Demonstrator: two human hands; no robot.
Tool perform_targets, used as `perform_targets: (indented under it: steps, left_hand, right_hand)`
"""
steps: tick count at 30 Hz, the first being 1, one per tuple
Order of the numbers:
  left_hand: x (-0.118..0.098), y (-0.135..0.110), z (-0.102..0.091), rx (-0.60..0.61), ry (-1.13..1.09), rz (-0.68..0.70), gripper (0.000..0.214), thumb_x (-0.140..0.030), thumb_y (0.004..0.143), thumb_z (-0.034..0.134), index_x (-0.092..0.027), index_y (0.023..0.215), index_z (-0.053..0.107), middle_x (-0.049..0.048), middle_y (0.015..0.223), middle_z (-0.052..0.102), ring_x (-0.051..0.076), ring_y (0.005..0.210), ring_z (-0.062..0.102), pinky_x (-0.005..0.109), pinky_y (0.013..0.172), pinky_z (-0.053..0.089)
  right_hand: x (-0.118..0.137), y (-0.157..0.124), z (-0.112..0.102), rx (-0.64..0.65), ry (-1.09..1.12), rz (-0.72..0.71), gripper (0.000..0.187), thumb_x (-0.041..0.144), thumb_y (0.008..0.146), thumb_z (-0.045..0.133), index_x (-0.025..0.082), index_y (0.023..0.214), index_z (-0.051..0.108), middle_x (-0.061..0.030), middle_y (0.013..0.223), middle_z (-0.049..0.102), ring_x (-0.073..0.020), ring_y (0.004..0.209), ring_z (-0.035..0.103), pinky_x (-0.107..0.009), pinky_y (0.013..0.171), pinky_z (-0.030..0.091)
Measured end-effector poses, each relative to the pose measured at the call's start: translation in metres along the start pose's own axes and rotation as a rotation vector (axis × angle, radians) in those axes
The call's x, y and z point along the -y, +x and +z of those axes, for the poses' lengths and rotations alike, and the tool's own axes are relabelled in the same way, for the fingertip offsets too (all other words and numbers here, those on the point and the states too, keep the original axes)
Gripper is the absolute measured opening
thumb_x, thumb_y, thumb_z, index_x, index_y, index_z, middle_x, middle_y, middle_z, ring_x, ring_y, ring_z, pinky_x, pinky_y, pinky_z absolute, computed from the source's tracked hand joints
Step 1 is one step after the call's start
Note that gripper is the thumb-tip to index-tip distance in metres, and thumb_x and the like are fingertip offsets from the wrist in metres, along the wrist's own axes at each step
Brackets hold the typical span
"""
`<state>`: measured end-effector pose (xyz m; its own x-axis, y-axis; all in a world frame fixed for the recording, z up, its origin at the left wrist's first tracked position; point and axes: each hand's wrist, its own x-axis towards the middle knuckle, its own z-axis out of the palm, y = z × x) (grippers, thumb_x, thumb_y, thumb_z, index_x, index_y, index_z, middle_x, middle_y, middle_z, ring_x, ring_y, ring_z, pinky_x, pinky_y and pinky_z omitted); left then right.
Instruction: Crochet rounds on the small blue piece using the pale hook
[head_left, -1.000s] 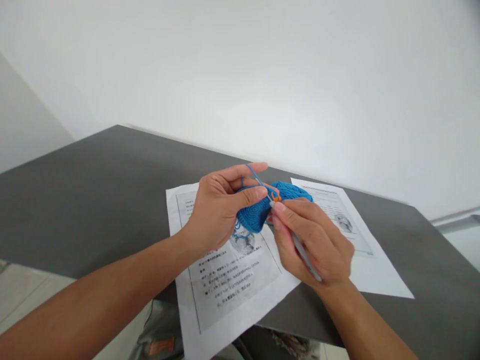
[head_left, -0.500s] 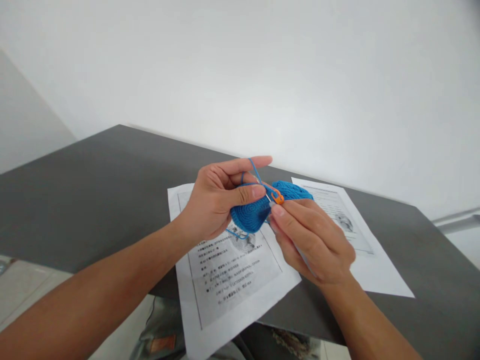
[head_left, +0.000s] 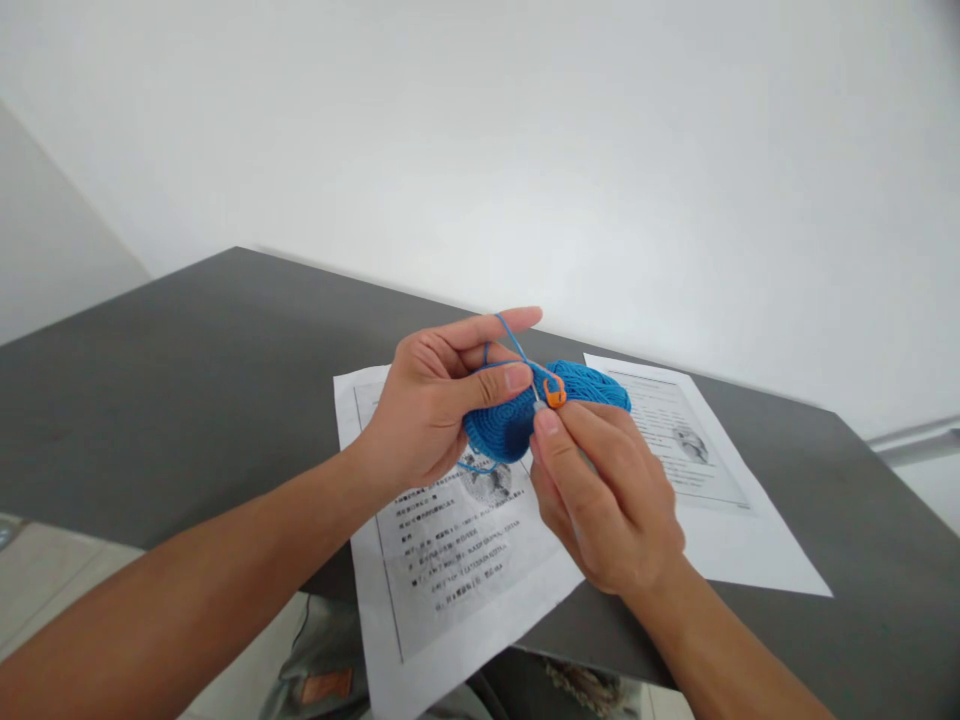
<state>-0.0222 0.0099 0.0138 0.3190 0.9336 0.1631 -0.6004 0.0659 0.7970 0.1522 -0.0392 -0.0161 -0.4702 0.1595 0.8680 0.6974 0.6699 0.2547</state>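
Observation:
My left hand (head_left: 435,400) pinches a round piece of blue crochet (head_left: 501,428) between thumb and fingers. Its index finger is stretched out, with a strand of blue yarn (head_left: 513,334) running over it down to the work. In my right hand (head_left: 607,490) is a crochet hook (head_left: 537,398), held like a pen, its thin metal shaft at the upper edge of the crochet by my left thumb. An orange stitch marker (head_left: 555,392) hangs at that edge, close to my right fingertips. The hook's tip is hidden in the work.
Behind my hands lies a ball of blue yarn (head_left: 592,384) on the dark grey table (head_left: 187,400). One printed sheet (head_left: 465,590) lies under my hands and overhangs the front edge. Another printed sheet (head_left: 742,520) is at the right. A white wall (head_left: 480,150) rises behind the table.
My right hand has shifted slightly left and turned, bringing the hook more upright. The stitch marker has tilted a little. My left hand stays nearly still, keeping hold of the crochet.

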Motion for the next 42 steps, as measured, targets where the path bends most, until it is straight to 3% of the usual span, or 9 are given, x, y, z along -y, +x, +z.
perform_targets:
  steps: [6, 11, 15, 21, 23, 27, 35, 42]
  left_hand:
    - [-0.008, -0.003, -0.002, 0.074, -0.027, -0.083, 0.043, -0.017, 0.071, 0.100, -0.018, 0.113, 0.089, 0.0049, 0.081, 0.083, 0.017, 0.071, 0.076, 0.025, 0.066, 0.060]
    - [-0.008, -0.002, -0.002, 0.041, 0.047, -0.027, 0.047, -0.017, 0.068, 0.102, -0.018, 0.113, 0.089, 0.0054, 0.081, 0.083, 0.019, 0.069, 0.077, 0.028, 0.063, 0.060]
    - [-0.008, 0.001, -0.004, 0.002, 0.139, 0.028, 0.050, -0.019, 0.067, 0.103, -0.020, 0.115, 0.089, 0.0042, 0.082, 0.084, 0.021, 0.073, 0.078, 0.030, 0.067, 0.062]
    - [-0.011, 0.004, -0.009, 0.005, 0.270, 0.080, 0.051, -0.021, 0.072, 0.101, -0.019, 0.121, 0.088, 0.0055, 0.086, 0.085, 0.020, 0.073, 0.077, 0.030, 0.064, 0.058]
    - [-0.011, 0.004, -0.010, 0.003, 0.310, 0.095, 0.051, -0.022, 0.073, 0.100, -0.019, 0.122, 0.087, 0.0059, 0.087, 0.085, 0.021, 0.073, 0.077, 0.031, 0.065, 0.058]
    - [-0.010, 0.005, -0.013, 0.003, 0.353, 0.129, 0.042, -0.018, 0.075, 0.098, -0.021, 0.116, 0.089, 0.0038, 0.085, 0.085, 0.018, 0.071, 0.073, 0.030, 0.067, 0.057]
    - [-0.010, 0.009, -0.014, -0.038, 0.437, 0.175, 0.038, -0.018, 0.075, 0.095, -0.021, 0.113, 0.090, 0.0018, 0.080, 0.083, 0.016, 0.065, 0.069, 0.029, 0.062, 0.053]
    - [-0.012, 0.010, -0.012, -0.073, 0.628, 0.236, 0.033, -0.021, 0.080, 0.091, -0.019, 0.112, 0.090, 0.0019, 0.079, 0.083, 0.016, 0.069, 0.068, 0.029, 0.066, 0.052]
  right_hand:
    - [-0.005, 0.004, -0.012, 0.042, 0.048, -0.082, 0.027, -0.003, 0.091, 0.075, 0.008, 0.116, 0.075, -0.0153, 0.107, 0.080, -0.0297, 0.100, 0.078, -0.045, 0.075, 0.073]
    - [-0.018, 0.000, -0.014, 0.039, 0.142, -0.079, 0.036, -0.005, 0.090, 0.076, 0.003, 0.125, 0.074, -0.0163, 0.109, 0.081, -0.0298, 0.103, 0.078, -0.045, 0.078, 0.072]
    - [-0.027, -0.002, -0.013, 0.058, 0.173, -0.046, 0.048, 0.001, 0.094, 0.075, 0.009, 0.141, 0.069, -0.0156, 0.112, 0.083, -0.0287, 0.101, 0.079, -0.047, 0.076, 0.073]
    - [-0.028, 0.001, -0.016, 0.069, 0.159, -0.013, 0.052, 0.000, 0.094, 0.076, 0.011, 0.144, 0.068, -0.0152, 0.111, 0.082, -0.0285, 0.101, 0.079, -0.047, 0.076, 0.071]
    - [-0.028, 0.001, -0.017, 0.073, 0.153, -0.014, 0.050, 0.000, 0.095, 0.076, 0.011, 0.144, 0.068, -0.0154, 0.111, 0.083, -0.0289, 0.101, 0.079, -0.047, 0.075, 0.071]
    - [-0.030, 0.001, -0.019, 0.089, 0.157, -0.043, 0.045, -0.005, 0.090, 0.078, 0.002, 0.134, 0.071, -0.0209, 0.109, 0.082, -0.0313, 0.102, 0.078, -0.046, 0.076, 0.071]
    - [-0.032, 0.002, -0.024, 0.161, 0.170, -0.058, 0.051, -0.001, 0.094, 0.073, 0.004, 0.144, 0.066, -0.0202, 0.110, 0.082, -0.0310, 0.102, 0.078, -0.045, 0.076, 0.070]
    - [-0.031, 0.007, -0.025, 0.247, 0.063, -0.135, 0.034, 0.001, 0.097, 0.071, 0.002, 0.131, 0.071, -0.0189, 0.107, 0.082, -0.0287, 0.099, 0.077, -0.041, 0.077, 0.068]
